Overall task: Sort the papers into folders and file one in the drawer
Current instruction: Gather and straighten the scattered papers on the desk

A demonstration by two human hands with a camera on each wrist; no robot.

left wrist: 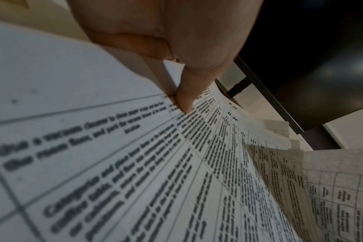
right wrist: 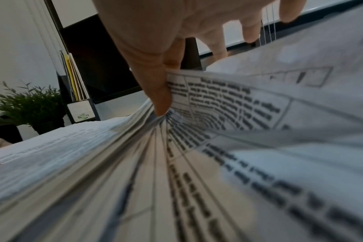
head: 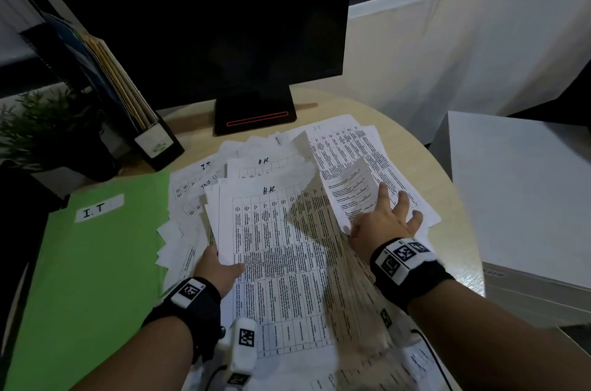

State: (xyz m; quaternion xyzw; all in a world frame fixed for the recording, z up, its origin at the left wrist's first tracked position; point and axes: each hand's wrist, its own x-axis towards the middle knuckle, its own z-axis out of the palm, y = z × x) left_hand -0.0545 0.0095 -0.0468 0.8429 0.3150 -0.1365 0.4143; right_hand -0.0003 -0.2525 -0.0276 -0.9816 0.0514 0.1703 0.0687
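Both hands (head: 220,266) on papers (head: 281,246)

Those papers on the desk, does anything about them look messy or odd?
Yes. The papers lie fanned out and overlapping at skewed angles, H.R. and I.T. sheets mixed, not squared. The left hand pinches an H.R. sheet; the right hand lifts a curled sheet. The green I.T. folder lies closed beside them.

Left of my left hand (head: 220,269) I see a flat bright green card folder (head: 92,278) with a white label lettered "I.T" in black. Between my hands lie loose white paper sheets (head: 281,262) gridded with black table lines and dense black print. Beyond them, a black flat monitor stand (head: 256,112) shows a thin red outlined strip.
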